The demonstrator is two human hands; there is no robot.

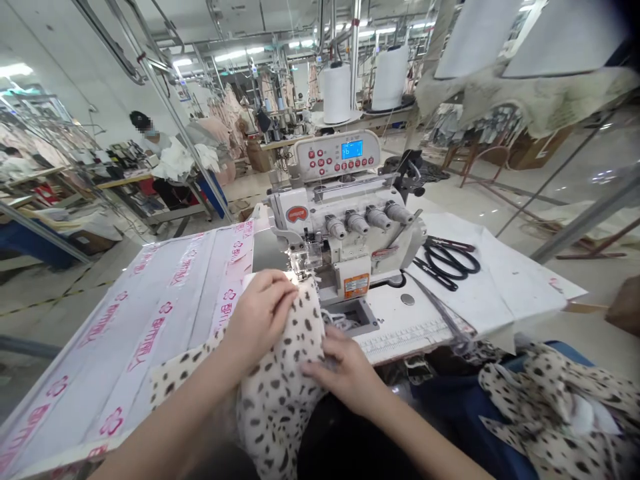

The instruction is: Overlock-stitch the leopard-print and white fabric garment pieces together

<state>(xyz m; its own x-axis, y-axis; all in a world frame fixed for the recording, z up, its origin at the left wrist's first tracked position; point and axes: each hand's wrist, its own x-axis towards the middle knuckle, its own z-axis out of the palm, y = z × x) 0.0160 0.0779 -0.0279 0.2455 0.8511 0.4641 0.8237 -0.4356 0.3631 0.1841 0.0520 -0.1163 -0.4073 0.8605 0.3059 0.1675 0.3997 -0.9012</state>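
A white overlock sewing machine [345, 227] stands in front of me, its lamp shining on the needle area. Cream fabric with dark spots [295, 360] runs from under the presser foot down over the table edge toward my lap. My left hand [263, 310] is closed on the fabric just in front of the foot, fingers bent and pressed together. Lower and to the right, my right hand [345, 367] pinches the fabric's right edge between thumb and fingers. The fabric's far end at the needle is partly hidden by the machine.
Black-handled scissors [450, 260] lie on the table right of the machine. A plastic-covered table extension [165, 300] with pink print spreads to the left. More spotted fabric [555, 407] is heaped at lower right. White thread cones [337, 93] stand behind; a person [155, 143] sits farther off.
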